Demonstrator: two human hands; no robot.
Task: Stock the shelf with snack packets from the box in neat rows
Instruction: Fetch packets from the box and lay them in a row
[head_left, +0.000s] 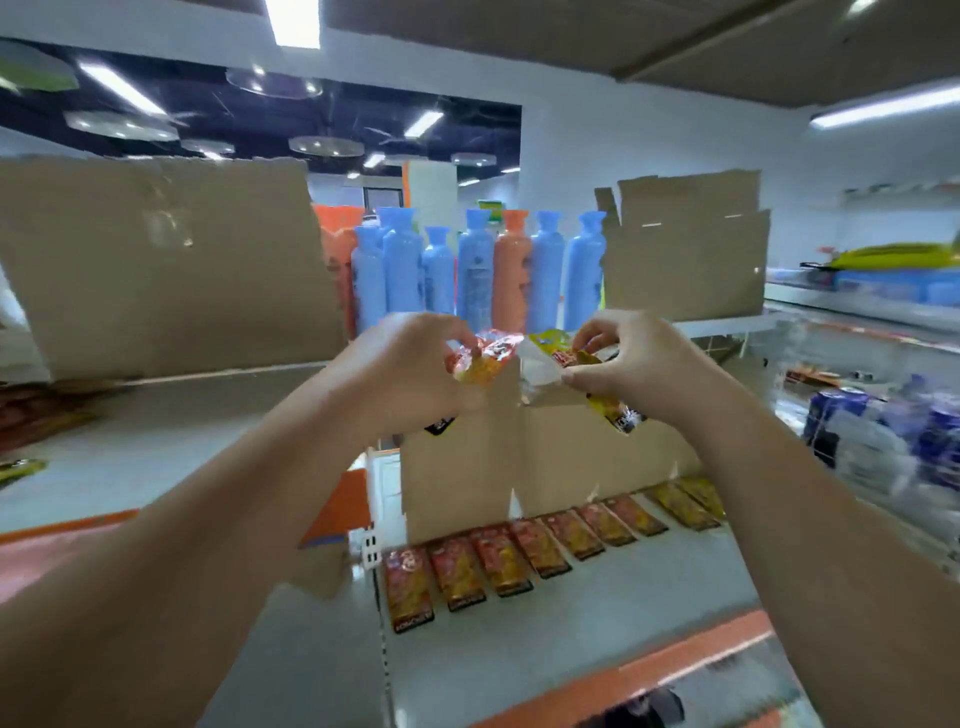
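My left hand grips a red and orange snack packet at chest height. Beside it, my right hand pinches a yellow and red snack packet whose black end hangs below the palm. Both packets are held above an open cardboard box standing on the grey shelf. In front of the box, a row of several red and yellow packets lies flat on the shelf, running from lower left to upper right.
A large cardboard flap stands at the left and another at the right. Blue and orange bottles line the shelf behind. Orange shelf edging runs along the front. Blue packaged goods sit at the right.
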